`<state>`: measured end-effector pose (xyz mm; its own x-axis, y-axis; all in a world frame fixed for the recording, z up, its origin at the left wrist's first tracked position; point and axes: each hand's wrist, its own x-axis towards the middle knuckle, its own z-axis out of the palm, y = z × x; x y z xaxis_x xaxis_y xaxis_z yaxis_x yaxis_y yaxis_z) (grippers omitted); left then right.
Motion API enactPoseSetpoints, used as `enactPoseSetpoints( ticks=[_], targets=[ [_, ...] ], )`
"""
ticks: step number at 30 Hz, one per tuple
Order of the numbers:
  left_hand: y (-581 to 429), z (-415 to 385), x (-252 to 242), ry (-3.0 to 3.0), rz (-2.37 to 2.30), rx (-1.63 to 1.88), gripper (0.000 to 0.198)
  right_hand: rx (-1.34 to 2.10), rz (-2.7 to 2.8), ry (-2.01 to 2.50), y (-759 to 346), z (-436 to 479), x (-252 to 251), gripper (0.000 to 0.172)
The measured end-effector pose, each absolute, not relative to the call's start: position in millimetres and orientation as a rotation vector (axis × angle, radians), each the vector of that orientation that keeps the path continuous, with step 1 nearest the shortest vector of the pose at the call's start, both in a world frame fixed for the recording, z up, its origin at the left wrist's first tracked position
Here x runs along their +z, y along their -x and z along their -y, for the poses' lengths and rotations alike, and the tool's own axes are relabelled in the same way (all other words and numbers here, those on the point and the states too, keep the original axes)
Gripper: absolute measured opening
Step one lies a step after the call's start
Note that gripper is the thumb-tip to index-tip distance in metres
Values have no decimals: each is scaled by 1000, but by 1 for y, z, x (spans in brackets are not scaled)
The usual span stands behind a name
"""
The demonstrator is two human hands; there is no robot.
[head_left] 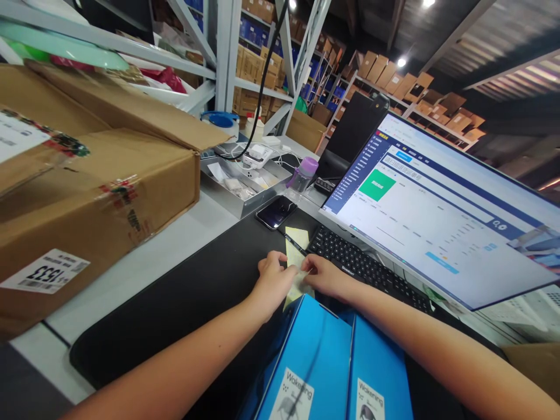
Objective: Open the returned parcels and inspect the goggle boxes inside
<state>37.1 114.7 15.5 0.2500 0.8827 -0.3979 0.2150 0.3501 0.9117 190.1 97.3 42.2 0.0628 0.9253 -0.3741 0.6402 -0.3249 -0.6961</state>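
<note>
My left hand (272, 283) and my right hand (327, 275) meet over the black desk mat, their fingers bent and pinched together. Between the fingertips is a small pale slip (303, 279), thin and partly hidden; its kind does not show. Beneath them lies a strip of yellow paper (297, 237), with a dark pen (294, 242) across it. Two blue boxes (312, 344) labelled "Wakening" stand side by side just below my hands, between my forearms. The black keyboard (345, 256) is right beside my right hand.
A monitor (437, 216) stands at the right behind the keyboard. Beyond my hands are a phone (276, 211), a purple-lidded bottle (303, 176) and a metal tray (245, 195) of small items. A large open carton (100, 198) fills the left side.
</note>
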Motion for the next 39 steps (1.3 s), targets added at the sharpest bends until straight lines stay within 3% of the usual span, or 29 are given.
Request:
enactPoseSetpoints(
  ticks=[7, 20, 29, 32, 36, 39],
  targets=[
    [-26, -117, 25, -1259, -1237, 482, 42, 1051, 2090, 1844, -183, -91, 67, 21],
    [-30, -130, -14, -1637, -1060, 648, 19, 766, 2244, 1833, -193, -76, 63, 25],
    [-30, -147, -17, -1478, -1086, 788, 6, 513, 2089, 1858, -192, -80, 72, 7],
    [-30, -137, -8, -1467, -1063, 706, 16, 537, 2031, 1864, -191, -84, 69, 10],
    [-22, -134, 2, -1529, -1005, 548, 46, 513, 2031, 1839, -186, -88, 64, 15],
    [-16, -137, 4, -1636, -1054, 550, 51, 464, 2082, 1813, -179, -93, 61, 16]
  ],
)
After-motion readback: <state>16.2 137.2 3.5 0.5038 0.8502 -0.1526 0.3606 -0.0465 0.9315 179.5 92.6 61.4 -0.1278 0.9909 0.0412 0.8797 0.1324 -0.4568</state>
